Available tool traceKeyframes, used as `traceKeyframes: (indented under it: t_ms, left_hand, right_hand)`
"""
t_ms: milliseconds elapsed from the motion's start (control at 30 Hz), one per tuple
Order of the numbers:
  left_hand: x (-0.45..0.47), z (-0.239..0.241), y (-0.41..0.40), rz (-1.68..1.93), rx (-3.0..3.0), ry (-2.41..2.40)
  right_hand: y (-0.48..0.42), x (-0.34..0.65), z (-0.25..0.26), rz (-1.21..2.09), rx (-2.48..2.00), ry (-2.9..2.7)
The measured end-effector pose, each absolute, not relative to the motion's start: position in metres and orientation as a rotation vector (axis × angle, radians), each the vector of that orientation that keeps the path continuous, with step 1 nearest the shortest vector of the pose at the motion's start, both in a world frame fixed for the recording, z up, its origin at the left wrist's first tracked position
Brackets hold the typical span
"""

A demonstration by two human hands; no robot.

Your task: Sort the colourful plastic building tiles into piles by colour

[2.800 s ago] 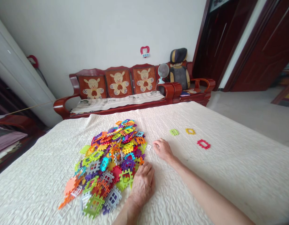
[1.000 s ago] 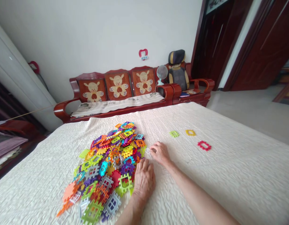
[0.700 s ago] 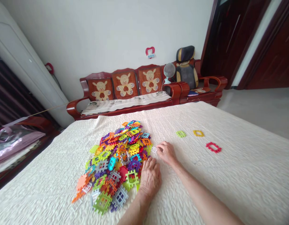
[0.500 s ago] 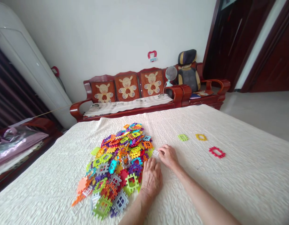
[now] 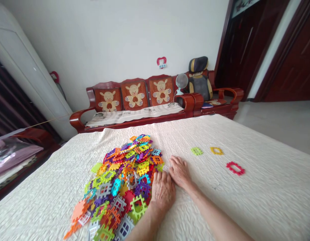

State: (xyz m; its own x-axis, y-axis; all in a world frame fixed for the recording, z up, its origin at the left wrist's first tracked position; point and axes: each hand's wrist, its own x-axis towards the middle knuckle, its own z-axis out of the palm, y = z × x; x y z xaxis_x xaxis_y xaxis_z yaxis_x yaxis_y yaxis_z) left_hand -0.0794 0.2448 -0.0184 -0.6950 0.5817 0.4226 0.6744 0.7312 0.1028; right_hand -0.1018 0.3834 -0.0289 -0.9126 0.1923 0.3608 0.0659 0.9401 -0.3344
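White tile (image 5: 166, 168) sits at the right edge of the pile (image 5: 119, 174). The right hand (image 5: 179, 172) curls its fingers against it, grip unclear. The left hand (image 5: 163, 190) lies flat, empty. I'd pinch the tile's edges and lift it straight up.

Bright, even daylight, no glare. Your fingers (image 5: 173, 164) throw only a faint soft shadow on the quilt (image 5: 245, 201). Sharp at the fingers and the tiles (image 5: 124, 167) left of them. Far right of them the door frame (image 5: 269, 50) leans, wide-angle stretch. Bottom edge slightly soft.
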Motion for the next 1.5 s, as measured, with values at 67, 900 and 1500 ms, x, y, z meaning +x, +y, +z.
traceKeyframes:
  t_ms: [67,900,1500]
  left_hand:
    - [-0.085,-0.016,0.247,-0.354,-0.985,-2.556]
    - [-0.122,-0.02,0.237,-0.43,-1.28,-2.461]
    - [-0.1,0.045,0.156,-0.276,-1.617,-2.335]
  right_hand:
    - [0.387,-0.102,-0.028,0.472,-0.173,-2.699]
    - [0.406,-0.117,-0.03,0.463,-0.186,-2.573]
    - [0.412,-0.121,-0.037,0.629,-0.041,-2.529]
